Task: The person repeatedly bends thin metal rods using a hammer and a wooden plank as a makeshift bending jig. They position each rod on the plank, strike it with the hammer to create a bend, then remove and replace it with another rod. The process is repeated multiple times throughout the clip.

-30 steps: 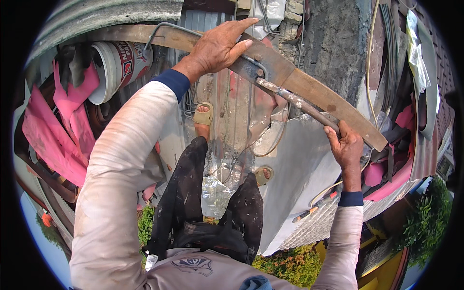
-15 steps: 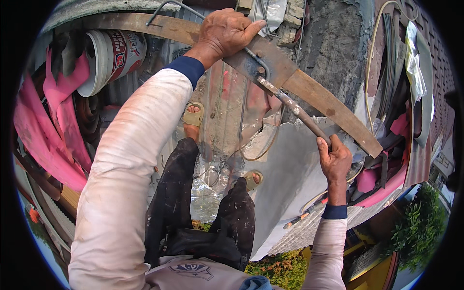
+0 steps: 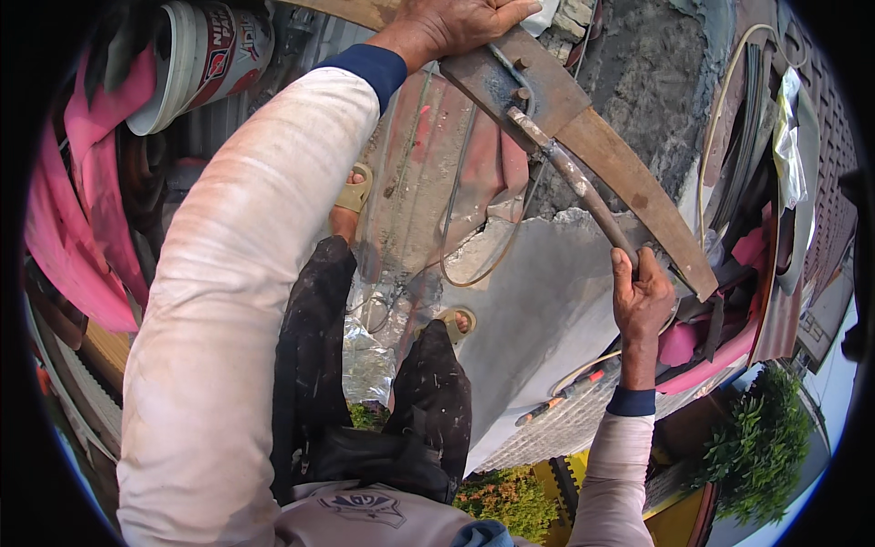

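Note:
My left hand is closed around a thin steel rod at the top, its thumb pointing right. The rod's visible part runs beside two short metal pegs on a long, rust-brown plank; the rest is hidden by the hand or outside the picture. My right hand grips the lower end of a worn metal pipe. The pipe slants up leftward, and its upper end sits near the lower peg.
A white and red bucket lies tilted at the upper left beside pink sheeting. A grey slab and an orange-handled tool are near my right forearm. My sandalled feet stand on corrugated metal. A cable loops between them and the plank.
The view has shifted, so the plank's left end and the rod's bent far part have left the picture. Both hands keep their grips, and a second peg now shows.

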Action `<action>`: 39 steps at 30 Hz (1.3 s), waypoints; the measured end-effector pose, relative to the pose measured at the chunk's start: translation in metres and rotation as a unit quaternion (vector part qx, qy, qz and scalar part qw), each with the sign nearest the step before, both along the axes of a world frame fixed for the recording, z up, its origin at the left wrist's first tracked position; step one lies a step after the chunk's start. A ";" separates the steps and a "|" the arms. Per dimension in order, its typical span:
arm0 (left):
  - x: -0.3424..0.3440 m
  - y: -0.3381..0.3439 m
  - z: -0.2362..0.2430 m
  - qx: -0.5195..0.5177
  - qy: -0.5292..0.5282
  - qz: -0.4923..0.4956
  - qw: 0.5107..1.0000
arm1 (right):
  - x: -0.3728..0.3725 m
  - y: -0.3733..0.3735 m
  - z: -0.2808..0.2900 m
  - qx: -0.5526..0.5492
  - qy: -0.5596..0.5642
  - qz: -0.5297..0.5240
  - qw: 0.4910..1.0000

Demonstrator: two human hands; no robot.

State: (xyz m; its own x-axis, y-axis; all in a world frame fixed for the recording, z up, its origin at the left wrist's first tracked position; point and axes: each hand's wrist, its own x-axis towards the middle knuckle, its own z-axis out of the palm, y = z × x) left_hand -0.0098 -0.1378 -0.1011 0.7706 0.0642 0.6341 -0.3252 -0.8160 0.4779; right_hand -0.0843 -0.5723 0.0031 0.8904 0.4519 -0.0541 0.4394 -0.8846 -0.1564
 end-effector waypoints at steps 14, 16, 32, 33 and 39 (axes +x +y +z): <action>0.012 0.001 0.003 0.080 0.117 0.024 0.990 | -0.030 0.014 -0.015 0.003 -0.027 -0.089 0.996; 0.012 0.001 0.002 0.107 0.138 0.019 0.984 | -0.029 0.012 -0.014 -0.004 -0.025 -0.088 0.996; 0.017 0.006 -0.006 0.089 0.205 -0.010 0.975 | -0.026 0.013 -0.002 0.043 0.041 -0.113 0.992; 0.017 0.005 -0.006 0.083 0.198 -0.027 0.976 | -0.026 0.013 -0.002 0.040 0.039 -0.109 0.992; 0.013 0.000 0.001 0.080 0.163 -0.010 0.983 | -0.025 0.012 -0.004 0.059 0.027 -0.093 0.994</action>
